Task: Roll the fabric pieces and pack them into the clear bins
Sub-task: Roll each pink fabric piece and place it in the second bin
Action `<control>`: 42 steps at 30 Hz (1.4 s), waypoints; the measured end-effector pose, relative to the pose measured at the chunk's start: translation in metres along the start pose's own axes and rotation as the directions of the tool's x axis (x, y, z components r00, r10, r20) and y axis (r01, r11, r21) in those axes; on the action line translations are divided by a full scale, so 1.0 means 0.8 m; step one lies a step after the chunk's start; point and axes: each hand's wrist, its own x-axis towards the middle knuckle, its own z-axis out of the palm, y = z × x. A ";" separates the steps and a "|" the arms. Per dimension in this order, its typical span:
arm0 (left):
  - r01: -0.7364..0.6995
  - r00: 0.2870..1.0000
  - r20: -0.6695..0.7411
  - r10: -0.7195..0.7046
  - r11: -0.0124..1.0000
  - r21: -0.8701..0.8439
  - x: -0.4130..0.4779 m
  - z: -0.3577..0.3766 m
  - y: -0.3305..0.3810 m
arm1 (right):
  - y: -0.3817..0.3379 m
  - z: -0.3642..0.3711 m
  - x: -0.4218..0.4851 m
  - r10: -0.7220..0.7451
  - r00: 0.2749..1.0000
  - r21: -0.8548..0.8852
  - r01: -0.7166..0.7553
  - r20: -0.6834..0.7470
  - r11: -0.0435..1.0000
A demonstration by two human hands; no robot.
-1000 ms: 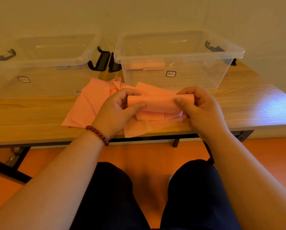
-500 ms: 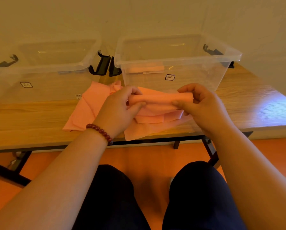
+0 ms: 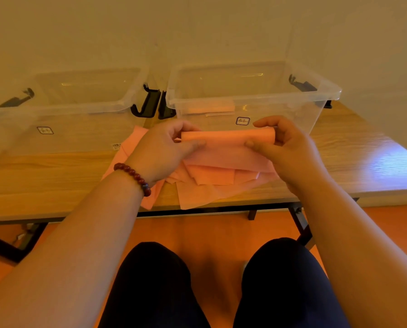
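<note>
Left hand [image 3: 161, 152] grips the roll [image 3: 228, 136] at its 9 o'clock end and right hand [image 3: 285, 150] grips its 3 o'clock end, fingers curled round it. The roll sits just above the pile [image 3: 212, 176], its loose tail hanging at 6 o'clock. The right bin [image 3: 245, 97] stands at 12 o'clock, the left bin [image 3: 79, 110] at 10. The roll is peach, tight and level.

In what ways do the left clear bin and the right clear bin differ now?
The right bin has one pink roll inside; the left bin shows no fabric. The right bin stands whole in view; the left bin is cut by the picture's edge. Both are clear, open-topped, with black latches, on the wooden table.
</note>
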 end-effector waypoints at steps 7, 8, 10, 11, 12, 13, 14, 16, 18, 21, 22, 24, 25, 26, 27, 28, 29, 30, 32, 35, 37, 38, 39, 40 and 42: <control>0.132 0.990 -0.004 -0.141 0.942 -0.308 -0.003 0.004 -0.002 | -0.008 0.005 0.002 0.019 0.999 0.103 -0.023 0.044 0.994; 0.143 0.988 -0.002 -0.151 0.938 -0.315 -0.005 0.003 -0.003 | -0.010 0.006 0.001 0.015 0.999 0.104 -0.020 0.050 0.994; 0.160 0.986 0.011 -0.166 0.928 -0.338 -0.007 0.001 -0.003 | -0.012 0.007 0.001 0.009 0.998 0.120 -0.017 0.067 0.993; 0.167 0.985 0.021 -0.170 0.920 -0.355 -0.007 -0.001 -0.002 | -0.014 0.007 0.001 0.008 0.997 0.124 -0.017 0.073 0.992; 0.170 0.985 0.031 -0.171 0.912 -0.372 -0.007 -0.003 -0.001 | -0.015 0.007 0.001 0.006 0.997 0.125 -0.016 0.078 0.992; 0.167 0.986 0.041 -0.164 0.907 -0.386 -0.008 -0.005 0.000 | -0.017 0.007 0.002 0.005 0.997 0.124 -0.015 0.083 0.992; 0.160 0.987 0.050 -0.153 0.904 -0.396 -0.008 -0.007 0.001 | -0.019 0.006 0.002 0.005 0.996 0.127 -0.017 0.090 0.992; 0.149 0.989 0.059 -0.137 0.896 -0.418 -0.009 -0.011 0.004 | -0.024 0.007 0.003 0.012 0.995 0.142 -0.026 0.099 0.990; 0.132 0.991 0.044 -0.126 0.893 -0.431 -0.009 -0.014 0.006 | -0.028 0.008 0.004 0.014 0.996 0.163 -0.029 0.091 0.986; 0.093 0.995 0.001 -0.103 0.896 -0.434 -0.009 -0.014 0.007 | -0.031 0.010 0.004 0.015 1.000 0.176 -0.017 0.012 0.984; 0.077 0.995 -0.018 -0.094 0.899 -0.432 -0.009 -0.014 0.007 | -0.031 0.011 0.004 0.012 1.000 0.165 -0.007 -0.028 0.986; 0.053 0.996 -0.043 -0.079 0.902 -0.428 -0.010 -0.013 0.007 | -0.029 0.013 0.003 -0.002 0.996 0.125 0.013 -0.092 0.992; 0.051 0.996 -0.045 -0.078 0.901 -0.431 -0.010 -0.013 0.007 | -0.028 0.014 0.003 -0.008 0.994 0.115 0.021 -0.109 0.993; 0.059 0.995 -0.041 -0.086 0.896 -0.439 -0.010 -0.013 0.007 | -0.028 0.015 0.002 -0.013 0.993 0.116 0.027 -0.118 0.993; 0.076 0.994 -0.030 -0.101 0.887 -0.456 -0.010 -0.013 0.006 | -0.028 0.016 0.001 -0.017 0.992 0.121 0.031 -0.121 0.992; 0.098 0.993 -0.013 -0.119 0.874 -0.476 -0.010 -0.014 0.006 | -0.028 0.016 0.001 -0.021 0.992 0.124 0.036 -0.123 0.992; 0.113 0.991 -0.002 -0.132 0.862 -0.493 -0.010 -0.014 0.006 | -0.027 0.016 0.001 -0.024 0.992 0.125 0.040 -0.124 0.991; 0.116 0.991 -0.004 -0.137 0.854 -0.507 -0.010 -0.014 0.007 | -0.027 0.015 0.002 -0.027 0.992 0.129 0.043 -0.121 0.991; 0.087 0.991 -0.039 -0.127 0.841 -0.534 -0.011 -0.013 0.009 | -0.028 0.015 0.003 -0.022 0.993 0.156 0.039 -0.113 0.987; 0.031 0.989 -0.105 -0.106 0.837 -0.546 -0.011 -0.011 0.013 | -0.032 0.013 0.004 -0.022 0.992 0.169 0.043 -0.123 0.985; 0.020 0.985 -0.134 -0.110 0.841 -0.541 -0.011 -0.009 0.014 | -0.035 0.012 0.005 -0.029 0.992 0.170 0.050 -0.121 0.984; 0.017 0.983 -0.147 -0.112 0.846 -0.533 -0.011 -0.008 0.014 | -0.035 0.012 0.006 -0.034 0.993 0.171 0.053 -0.111 0.984; 0.012 0.980 -0.163 -0.112 0.856 -0.516 -0.011 -0.007 0.013 | -0.035 0.013 0.007 -0.036 0.994 0.169 0.053 -0.099 0.984; 0.003 0.978 -0.181 -0.105 0.873 -0.488 -0.011 -0.007 0.012 | -0.035 0.014 0.007 -0.036 0.995 0.164 0.052 -0.094 0.985; -0.022 0.975 -0.211 -0.075 0.907 -0.421 -0.011 -0.006 0.010 | -0.036 0.016 0.007 -0.030 0.994 0.159 0.047 -0.105 0.986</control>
